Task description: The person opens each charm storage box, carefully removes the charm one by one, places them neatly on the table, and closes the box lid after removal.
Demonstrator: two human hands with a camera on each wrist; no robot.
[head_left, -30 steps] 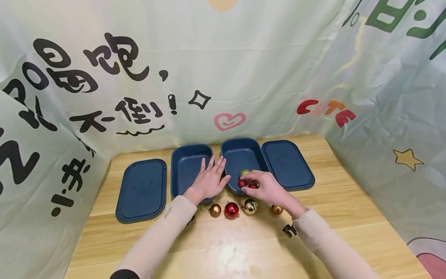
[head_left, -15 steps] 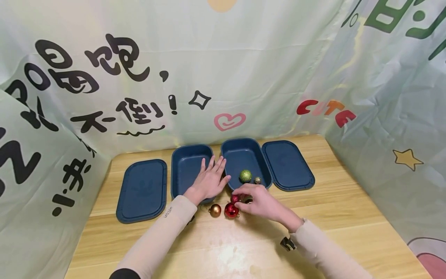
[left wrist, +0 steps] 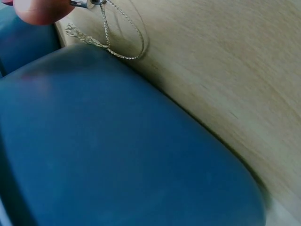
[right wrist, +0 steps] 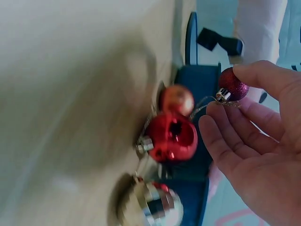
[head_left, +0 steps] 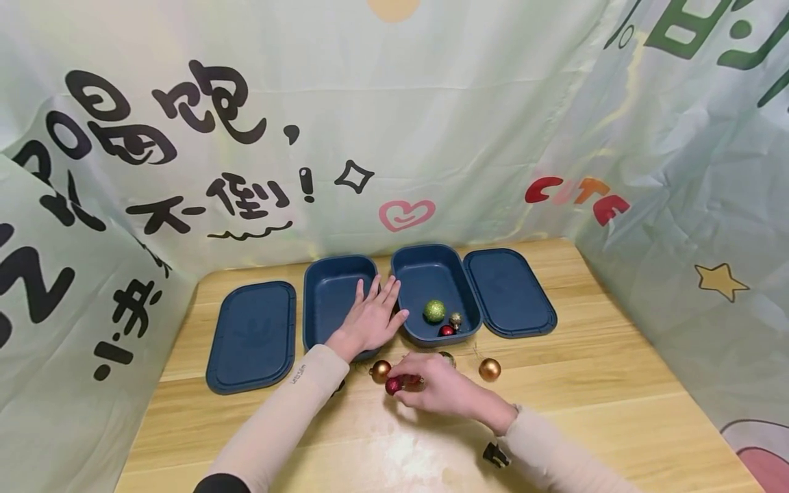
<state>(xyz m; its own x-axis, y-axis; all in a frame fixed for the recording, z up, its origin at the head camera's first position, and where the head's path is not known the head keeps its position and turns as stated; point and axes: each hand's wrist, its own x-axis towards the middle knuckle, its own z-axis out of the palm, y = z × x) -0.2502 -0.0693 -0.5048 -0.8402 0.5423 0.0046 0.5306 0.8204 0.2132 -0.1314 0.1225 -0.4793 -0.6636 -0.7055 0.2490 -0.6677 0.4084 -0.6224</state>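
Observation:
In the head view my right hand (head_left: 440, 383) pinches a small dark red glitter Christmas ball (head_left: 393, 386) between thumb and fingertips, in front of the boxes. The right wrist view shows that ball (right wrist: 233, 87) with its silver cap and gold cord. Below it are a shiny red ball (right wrist: 171, 136), a copper ball (right wrist: 178, 99) and a faceted gold ball (right wrist: 150, 207). My left hand (head_left: 368, 322) lies with straight fingers across the right side of the left blue box (head_left: 329, 294). Inside the right blue box (head_left: 422, 267) sit a green glitter ball (head_left: 434, 311), a small gold ball (head_left: 455, 320) and a small red ball (head_left: 446, 331).
A blue lid (head_left: 251, 335) lies left of the boxes, another blue lid (head_left: 510, 291) to their right. One more copper ball (head_left: 490, 370) rests on the wooden table (head_left: 370, 445) to the right. A printed cloth (head_left: 481, 137) hangs behind and beside the table.
My right hand has moved from over the right box toward me and leftward, carrying the dark red glitter ball. The balls in that box are uncovered. My left hand has stayed put.

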